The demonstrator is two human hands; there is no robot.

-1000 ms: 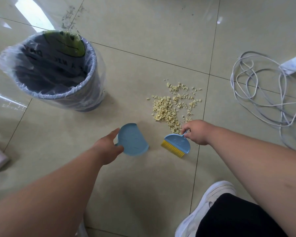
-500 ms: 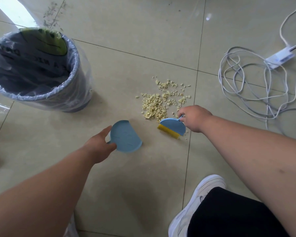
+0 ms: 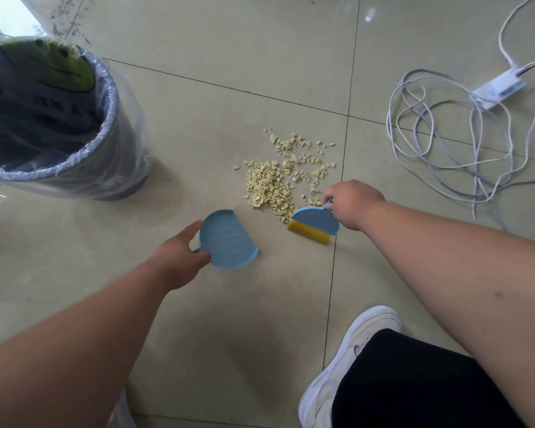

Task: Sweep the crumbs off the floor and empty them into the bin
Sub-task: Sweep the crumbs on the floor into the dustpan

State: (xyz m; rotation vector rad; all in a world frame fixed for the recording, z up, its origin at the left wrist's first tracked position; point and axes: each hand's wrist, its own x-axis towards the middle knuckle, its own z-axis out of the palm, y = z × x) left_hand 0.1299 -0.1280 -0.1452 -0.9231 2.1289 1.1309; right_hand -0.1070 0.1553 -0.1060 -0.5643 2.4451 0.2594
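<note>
A pile of pale yellow crumbs [image 3: 278,183] lies on the beige tiled floor. My right hand [image 3: 351,203] grips the handle of a small blue brush [image 3: 314,222] with yellow bristles, set at the pile's near right edge. My left hand [image 3: 179,257] holds a small blue dustpan [image 3: 227,244] flat on the floor, to the left of the brush and just short of the crumbs. The bin [image 3: 105,118], lined with a clear plastic bag, stands at the upper left.
A tangle of white cable [image 3: 445,143] with a power strip [image 3: 498,88] lies on the floor to the right. My white shoe [image 3: 349,359] and dark trouser leg sit at the bottom right. Bare tiles stretch between bin and crumbs.
The brush has pushed into the near edge of the crumb pile. The dustpan stays beside it in my left hand. The view has shifted slightly.
</note>
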